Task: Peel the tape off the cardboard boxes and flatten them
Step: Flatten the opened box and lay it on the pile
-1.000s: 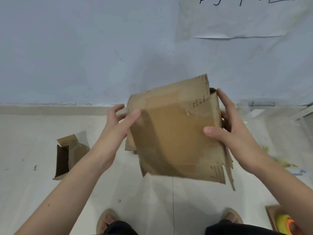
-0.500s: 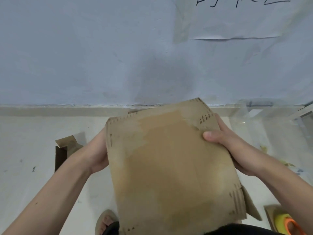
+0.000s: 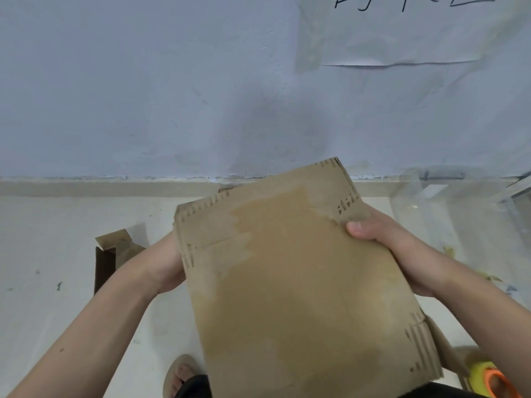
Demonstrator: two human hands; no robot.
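two hands hold one flattened cardboard box [image 3: 301, 282]: the right hand [image 3: 402, 254] is clamped on its right edge, the left hand [image 3: 165, 265] is mostly hidden, grip unclear.

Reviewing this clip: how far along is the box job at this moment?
Done, apparently: the cardboard box looks pressed flat, with pale torn patches where tape seems to have come off. In hand: the left hand holds its left edge and the right hand has a thumb-on-top grip on its right edge. Left: a smaller box on the floor is open but not flattened.
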